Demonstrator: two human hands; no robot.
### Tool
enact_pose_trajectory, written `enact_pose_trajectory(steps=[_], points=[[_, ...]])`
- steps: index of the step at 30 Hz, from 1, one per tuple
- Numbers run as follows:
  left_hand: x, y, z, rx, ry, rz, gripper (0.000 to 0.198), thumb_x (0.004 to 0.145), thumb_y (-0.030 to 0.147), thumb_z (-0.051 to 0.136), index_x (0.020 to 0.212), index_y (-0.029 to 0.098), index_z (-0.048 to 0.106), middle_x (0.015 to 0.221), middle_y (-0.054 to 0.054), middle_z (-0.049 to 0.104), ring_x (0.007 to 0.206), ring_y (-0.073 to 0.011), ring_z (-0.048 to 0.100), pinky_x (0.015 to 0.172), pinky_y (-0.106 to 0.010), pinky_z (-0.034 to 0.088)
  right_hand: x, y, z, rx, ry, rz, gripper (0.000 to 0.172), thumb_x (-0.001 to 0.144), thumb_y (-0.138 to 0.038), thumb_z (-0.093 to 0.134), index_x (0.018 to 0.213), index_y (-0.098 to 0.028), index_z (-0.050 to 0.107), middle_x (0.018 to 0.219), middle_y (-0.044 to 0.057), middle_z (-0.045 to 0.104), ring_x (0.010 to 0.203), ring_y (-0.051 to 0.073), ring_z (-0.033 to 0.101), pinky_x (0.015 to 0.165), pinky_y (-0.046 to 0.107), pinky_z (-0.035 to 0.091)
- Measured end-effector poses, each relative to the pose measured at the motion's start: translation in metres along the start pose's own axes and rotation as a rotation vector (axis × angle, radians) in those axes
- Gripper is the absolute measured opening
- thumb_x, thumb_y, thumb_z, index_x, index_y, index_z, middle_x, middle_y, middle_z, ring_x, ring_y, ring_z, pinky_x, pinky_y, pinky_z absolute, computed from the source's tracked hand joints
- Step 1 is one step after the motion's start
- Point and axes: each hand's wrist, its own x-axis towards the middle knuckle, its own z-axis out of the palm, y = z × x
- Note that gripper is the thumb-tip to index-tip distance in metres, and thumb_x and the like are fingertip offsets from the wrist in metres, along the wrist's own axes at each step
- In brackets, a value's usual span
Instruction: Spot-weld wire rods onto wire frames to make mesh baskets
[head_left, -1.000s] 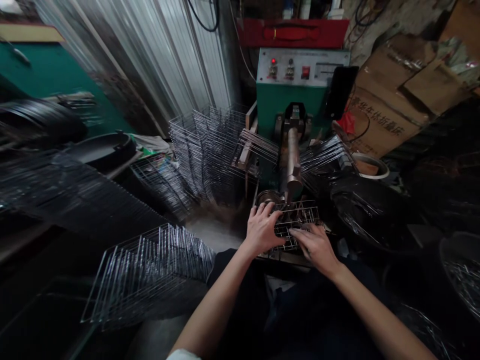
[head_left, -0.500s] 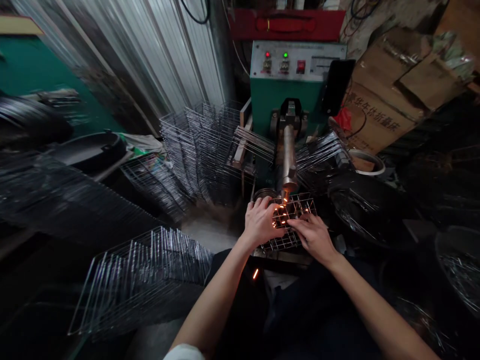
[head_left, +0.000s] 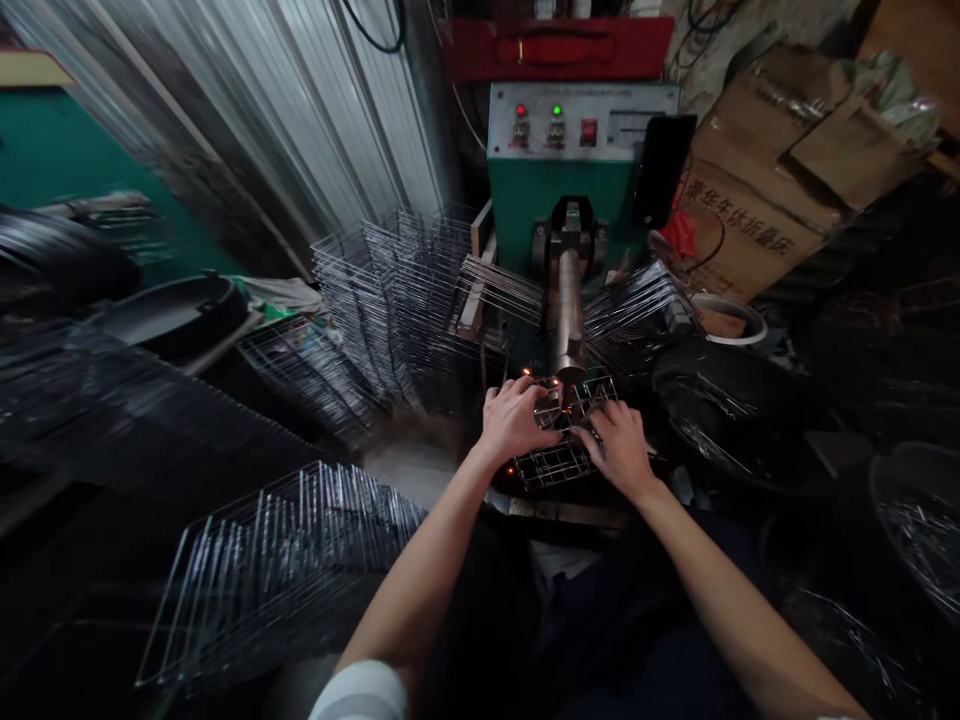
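Note:
A small wire rack [head_left: 556, 465] lies under the metal rod [head_left: 571, 315] of a green machine [head_left: 517, 190]. My left hand [head_left: 514, 420] grips the rack's left side, its thumb pointing inward. On the right side, my right hand [head_left: 619, 445] has its fingers curled on the rack's wires, with the thumb near the left thumb. A few small orange sparks glow around the rod's lower end. My fingertips partly cover the wires.
Stacked wire racks [head_left: 390, 310] stand left of the machine, and more wire racks [head_left: 285, 540] lie at the lower left. Bundled wires [head_left: 634, 305] rest right of the rod. A cardboard box [head_left: 750, 225] and a round bowl [head_left: 727, 320] are at the right.
The sparks have become fewer and dimmer. My right hand has turned more upright, its fingers more bent. The whole view has shifted slightly.

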Motion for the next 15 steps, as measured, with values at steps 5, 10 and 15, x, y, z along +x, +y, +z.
enact_pose_trajectory(steps=[5, 10, 15], points=[[0.007, -0.005, -0.002, 0.004, 0.028, 0.002, 0.068, 0.056, 0.051, 0.081, 0.115, 0.025, 0.059, 0.126, -0.006, 0.062, 0.119, -0.0320, 0.054, 0.099, -0.046, 0.038, 0.007, 0.000, -0.003, -0.032, -0.002, 0.010, 0.023, 0.100, -0.036, 0.053, 0.089, -0.018, 0.062, 0.091, 0.009, 0.059, 0.091, 0.026, 0.050, 0.079, 0.036, 0.036], [0.022, -0.012, -0.008, 0.015, 0.033, -0.016, 0.067, 0.056, 0.049, 0.082, 0.113, 0.025, 0.056, 0.119, -0.006, 0.065, 0.115, -0.0308, 0.057, 0.095, -0.044, 0.040, -0.012, 0.007, -0.024, 0.115, 0.014, 0.043, 0.021, 0.101, -0.036, 0.050, 0.096, -0.019, 0.062, 0.096, 0.009, 0.061, 0.092, 0.024, 0.054, 0.079, 0.035, 0.041], [0.027, -0.013, -0.012, 0.021, -0.011, -0.024, 0.072, 0.056, 0.052, 0.081, 0.117, 0.025, 0.053, 0.122, -0.007, 0.064, 0.115, -0.0322, 0.057, 0.095, -0.045, 0.040, -0.112, 0.065, -0.051, 0.125, 0.048, 0.225, 0.022, 0.099, -0.038, 0.048, 0.102, -0.021, 0.062, 0.097, 0.008, 0.065, 0.090, 0.024, 0.062, 0.084, 0.038, 0.049]])
